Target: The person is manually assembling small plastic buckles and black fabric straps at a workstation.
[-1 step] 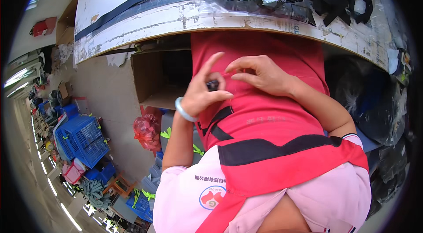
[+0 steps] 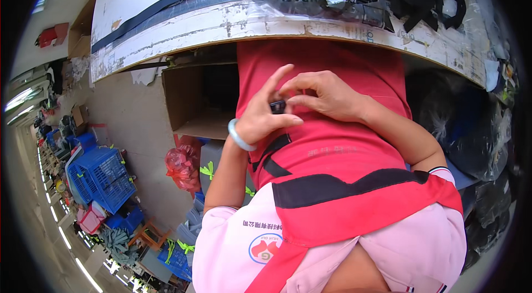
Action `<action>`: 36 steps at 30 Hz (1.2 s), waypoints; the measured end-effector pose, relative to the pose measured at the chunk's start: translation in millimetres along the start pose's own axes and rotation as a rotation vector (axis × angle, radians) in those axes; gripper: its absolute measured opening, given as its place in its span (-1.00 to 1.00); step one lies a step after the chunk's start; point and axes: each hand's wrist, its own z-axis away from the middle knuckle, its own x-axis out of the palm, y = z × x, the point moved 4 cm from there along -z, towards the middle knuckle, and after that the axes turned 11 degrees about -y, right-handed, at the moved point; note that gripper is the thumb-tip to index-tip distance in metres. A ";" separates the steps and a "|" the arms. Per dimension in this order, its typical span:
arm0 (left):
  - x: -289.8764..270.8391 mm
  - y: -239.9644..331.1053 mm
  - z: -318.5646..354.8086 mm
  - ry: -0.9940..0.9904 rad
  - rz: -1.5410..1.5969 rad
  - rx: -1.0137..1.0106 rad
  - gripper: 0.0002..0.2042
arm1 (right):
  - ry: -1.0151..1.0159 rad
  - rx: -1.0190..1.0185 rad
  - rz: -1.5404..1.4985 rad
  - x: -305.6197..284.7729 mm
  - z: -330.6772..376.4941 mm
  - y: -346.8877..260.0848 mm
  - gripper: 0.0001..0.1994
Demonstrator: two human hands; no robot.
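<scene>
On the pink shirt (image 2: 233, 262) I see a short line of dark characters (image 2: 265, 225), and beside it a round emblem (image 2: 267, 248), blue-ringed, with small letters and red shapes. Faint greyish characters (image 2: 334, 151) cross the red apron (image 2: 338, 126). Dark capitals (image 2: 317, 1) mark the clear plastic bag (image 2: 332, 11); small print (image 2: 368, 35) shows near the table's front edge (image 2: 233, 31).
</scene>
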 end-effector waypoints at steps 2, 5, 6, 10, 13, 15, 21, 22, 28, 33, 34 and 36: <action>6.7 -3.4 -19.8 -0.037 0.033 0.090 -0.06 | -0.020 0.023 0.037 -4.1 3.2 1.0 -0.83; 5.1 -3.0 -31.8 -0.077 0.225 -0.046 -0.14 | 0.147 0.187 -0.421 -18.9 15.6 14.6 -0.85; -1.3 -9.0 -35.3 -0.104 0.259 -0.017 -0.27 | 0.154 0.351 -0.436 -27.7 23.3 15.1 -0.86; -13.6 -16.9 -42.7 0.050 0.038 -0.029 -0.60 | 0.254 0.416 -0.608 -33.0 41.2 35.7 -0.86; -8.9 -17.7 -52.2 0.116 -0.356 0.088 -0.80 | 0.175 0.363 -0.354 -36.1 45.3 33.3 -0.82; 5.7 -8.9 -59.4 0.083 -0.723 0.152 -0.89 | 0.138 0.279 -0.012 -36.2 46.7 38.0 -0.79; -6.2 -25.9 -72.7 -0.039 0.398 -0.109 -0.86 | 0.673 0.236 0.276 -118.1 100.1 19.1 -0.80; -8.4 -29.6 -73.5 -0.071 0.649 -0.074 -0.83 | 0.824 0.302 0.443 -142.8 120.6 19.4 -0.80; -3.6 -38.6 -78.8 0.088 0.667 -0.136 -0.71 | 0.792 0.411 0.967 -178.2 170.7 46.5 -0.75; -0.1 -40.3 -80.3 0.015 0.580 -0.158 -0.72 | 0.739 0.286 0.874 -141.3 170.6 47.0 -0.74; 2.7 -38.3 -83.0 0.032 0.525 -0.181 -0.74 | 0.804 0.254 0.817 -139.6 173.9 49.6 -0.76; 11.5 -28.3 -85.3 0.090 0.451 -0.163 -0.77 | 0.854 0.190 0.747 -129.5 158.0 30.4 -0.78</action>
